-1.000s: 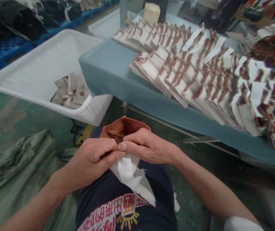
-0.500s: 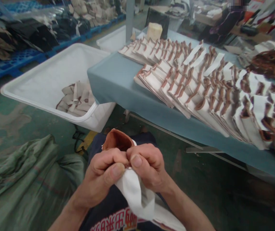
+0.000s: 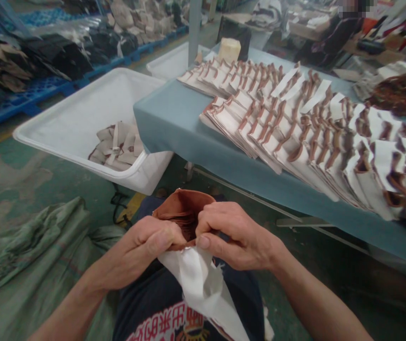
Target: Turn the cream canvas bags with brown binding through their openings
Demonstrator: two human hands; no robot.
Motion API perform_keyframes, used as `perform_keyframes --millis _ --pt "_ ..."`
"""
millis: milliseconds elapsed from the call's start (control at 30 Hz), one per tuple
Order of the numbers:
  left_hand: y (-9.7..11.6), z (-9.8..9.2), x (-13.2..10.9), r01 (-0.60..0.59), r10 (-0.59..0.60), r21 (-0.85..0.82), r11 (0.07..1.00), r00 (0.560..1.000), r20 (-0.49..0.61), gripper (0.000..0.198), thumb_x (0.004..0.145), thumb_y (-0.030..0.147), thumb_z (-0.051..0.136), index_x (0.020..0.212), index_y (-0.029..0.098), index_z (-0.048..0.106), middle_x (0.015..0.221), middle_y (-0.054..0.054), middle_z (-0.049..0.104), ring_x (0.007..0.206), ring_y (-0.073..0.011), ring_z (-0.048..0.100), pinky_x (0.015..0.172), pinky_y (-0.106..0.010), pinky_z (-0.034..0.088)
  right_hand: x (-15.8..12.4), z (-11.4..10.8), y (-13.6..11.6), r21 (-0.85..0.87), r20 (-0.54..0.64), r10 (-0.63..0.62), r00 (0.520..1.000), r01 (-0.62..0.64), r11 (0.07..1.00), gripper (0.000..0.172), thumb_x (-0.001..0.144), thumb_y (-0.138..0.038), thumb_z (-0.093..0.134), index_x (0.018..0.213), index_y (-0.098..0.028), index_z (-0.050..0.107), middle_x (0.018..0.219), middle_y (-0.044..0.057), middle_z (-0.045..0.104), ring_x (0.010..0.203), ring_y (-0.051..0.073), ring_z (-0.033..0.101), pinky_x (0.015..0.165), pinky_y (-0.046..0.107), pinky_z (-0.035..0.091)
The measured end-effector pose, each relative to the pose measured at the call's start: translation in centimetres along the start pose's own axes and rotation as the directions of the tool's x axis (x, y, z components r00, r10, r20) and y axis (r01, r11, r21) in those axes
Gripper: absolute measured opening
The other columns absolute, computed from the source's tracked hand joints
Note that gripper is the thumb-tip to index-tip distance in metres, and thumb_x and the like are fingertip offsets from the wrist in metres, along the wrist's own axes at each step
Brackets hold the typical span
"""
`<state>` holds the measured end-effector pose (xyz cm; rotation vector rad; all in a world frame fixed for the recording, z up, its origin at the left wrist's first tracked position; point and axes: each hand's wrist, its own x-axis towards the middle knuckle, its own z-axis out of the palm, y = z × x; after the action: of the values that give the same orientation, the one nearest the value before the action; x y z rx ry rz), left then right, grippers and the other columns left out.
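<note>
Over my lap, both hands grip one fabric piece (image 3: 195, 279) with a brown cuff (image 3: 183, 210) and a white body hanging down. My left hand (image 3: 146, 248) pinches the cuff's left edge, fingers closed. My right hand (image 3: 234, 237) grips the right edge, thumb on the seam where brown meets white. The brown opening is spread between the hands.
A blue-grey table (image 3: 174, 123) ahead carries several overlapping rows of white-and-brown pieces (image 3: 295, 128). A white tub (image 3: 71, 123) on the left holds a few pieces (image 3: 117, 147). Green sacks (image 3: 28, 255) lie on the floor at left. Dark stacked goods sit on blue pallets (image 3: 28, 90).
My hands have drawn slightly apart, opening the brown cuff wider; the piece stays over my lap.
</note>
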<state>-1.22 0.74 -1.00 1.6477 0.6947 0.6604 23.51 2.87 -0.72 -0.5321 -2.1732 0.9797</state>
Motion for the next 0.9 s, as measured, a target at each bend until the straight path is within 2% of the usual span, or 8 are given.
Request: perform_keyframes --millis 133,267,333,400,467,567,767,900 --pt "0.7 0.6 0.2 0.057 -0.058 0.016 0.998 0.996 0.061 0.056 0.115 0.055 0.04 0.07 0.023 0.034 0.067 0.006 0.031 0.059 -0.0113 0.031 0.056 -0.027 0.029 -0.1 -0.2 -0.8 -0.097 0.008 -0.044 0.999 0.044 0.994 0.039 0.118 -0.038 0.045 0.086 -0.021 0.059 0.074 0.0 0.064 0.068 0.014 0.053 0.069 0.031 0.039" --pt "1.8 0.9 0.5 0.021 -0.036 0.126 0.992 0.993 0.116 0.044 0.114 0.034 0.042 0.072 0.023 0.037 0.068 0.007 0.033 0.058 -0.0104 0.034 0.055 -0.025 0.03 -0.3 -0.7 -1.4 -0.164 0.018 -0.067 0.998 0.069 0.984 0.044 0.119 -0.041 0.042 0.086 -0.02 0.06 0.074 0.001 0.065 0.068 0.015 0.056 0.07 0.031 0.04" --pt "2.1 1.2 0.5 -0.061 0.038 0.252 0.966 0.995 0.095 0.042 0.113 0.026 0.042 0.071 0.022 0.039 0.066 0.007 0.037 0.057 -0.0095 0.038 0.055 -0.024 0.032 -0.5 -0.7 -1.6 -0.184 0.014 -0.076 0.997 0.077 0.98 0.046 0.12 -0.043 0.041 0.086 -0.02 0.061 0.074 0.001 0.065 0.068 0.014 0.057 0.07 0.031 0.04" --pt "2.4 1.9 0.3 -0.193 0.194 0.458 0.868 0.98 0.047 0.041 0.111 0.018 0.045 0.07 0.022 0.044 0.063 0.008 0.043 0.056 -0.0094 0.042 0.054 -0.025 0.032 -0.6 -0.6 -1.7 -0.188 -0.005 -0.092 0.996 0.09 0.978 0.047 0.12 -0.046 0.04 0.086 -0.02 0.062 0.074 0.001 0.067 0.069 0.014 0.058 0.07 0.03 0.041" --pt "2.5 2.7 0.0 -0.288 0.373 0.675 0.679 0.928 0.021 0.041 0.106 0.011 0.049 0.067 0.022 0.049 0.06 0.006 0.048 0.054 -0.0112 0.043 0.053 -0.03 0.031 -0.8 -0.4 -1.9 -0.197 -0.035 -0.127 0.991 0.118 0.973 0.047 0.12 -0.046 0.041 0.087 -0.02 0.062 0.074 0.001 0.067 0.068 0.014 0.059 0.07 0.03 0.042" --pt "2.4 3.7 -0.4 -0.289 0.508 0.826 0.483 0.861 0.004 0.045 0.106 0.009 0.05 0.063 0.022 0.054 0.056 0.004 0.051 0.05 -0.0141 0.042 0.053 -0.035 0.031 -1.0 -0.2 -2.1 -0.255 -0.056 -0.157 0.986 0.138 0.957 0.044 0.12 -0.042 0.043 0.087 -0.019 0.063 0.072 0.001 0.066 0.066 0.014 0.057 0.069 0.031 0.042" --pt "1.9 3.6 -0.5 -0.232 0.378 0.807 0.543 0.926 0.012 0.056 0.121 0.029 0.032 0.074 0.019 0.061 0.063 0.003 0.06 0.052 -0.0101 0.057 0.053 -0.029 0.04 -1.4 -0.2 -2.0 -0.305 -0.029 -0.11 0.994 0.096 0.947 0.044 0.12 -0.039 0.038 0.087 -0.021 0.061 0.072 0.0 0.066 0.065 0.015 0.055 0.067 0.032 0.039" --pt "2.3 3.0 -0.3 -0.232 0.292 0.737 0.634 0.955 0.049 0.051 0.12 0.026 0.035 0.073 0.021 0.055 0.064 0.005 0.059 0.052 -0.0091 0.057 0.052 -0.028 0.039 -1.6 0.0 -2.0 -0.319 -0.023 -0.089 0.996 0.077 0.945 0.048 0.121 -0.04 0.035 0.085 -0.02 0.06 0.07 0.0 0.065 0.064 0.014 0.053 0.066 0.032 0.037"
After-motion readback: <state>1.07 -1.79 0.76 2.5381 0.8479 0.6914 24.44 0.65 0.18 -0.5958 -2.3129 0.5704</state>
